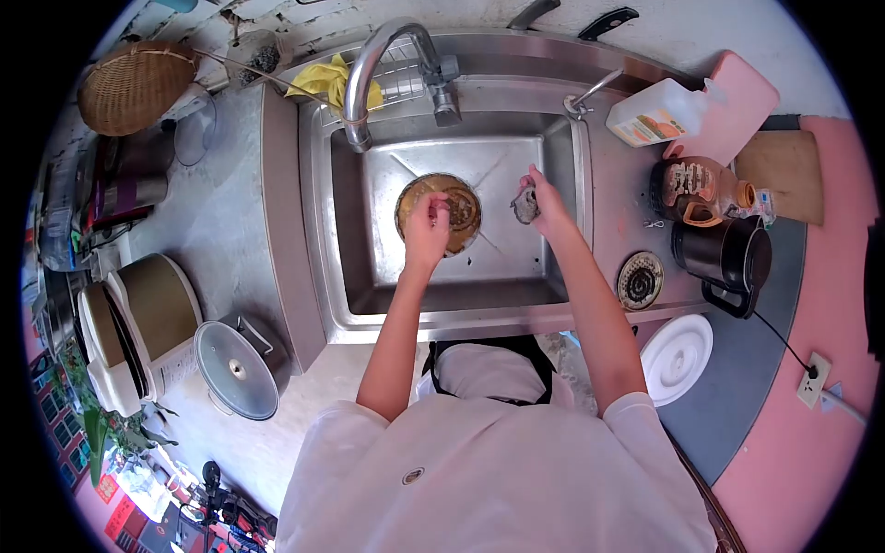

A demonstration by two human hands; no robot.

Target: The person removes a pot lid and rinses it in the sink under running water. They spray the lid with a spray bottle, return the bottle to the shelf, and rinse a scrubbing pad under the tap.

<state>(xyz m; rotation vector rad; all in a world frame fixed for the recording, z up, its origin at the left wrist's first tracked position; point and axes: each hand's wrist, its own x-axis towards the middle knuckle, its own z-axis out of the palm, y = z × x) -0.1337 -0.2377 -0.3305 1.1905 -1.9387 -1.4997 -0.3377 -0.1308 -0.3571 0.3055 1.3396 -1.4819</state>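
Observation:
In the basin of a steel sink (pixel 479 313), my left hand (pixel 426 230) is over the brown, grimy round drain (pixel 466 241). Its fingers are drawn together near the drain's ringed centre, and I cannot tell what is in them. To the right, my right hand (pixel 548 201) grips a grey, matted clump (pixel 526 205) above the basin floor. On the right counter lies a round, stained drain strainer (pixel 640 281) with a dark ringed middle.
A curved faucet (pixel 387 46) arches over the basin's back left, by a yellow cloth (pixel 323 78). A white jug (pixel 650 115), brown bottle (pixel 696 189), black kettle (pixel 724 253) and white lid (pixel 678 359) stand right. Left are a lidded pot (pixel 237 369) and rice cooker (pixel 138 332).

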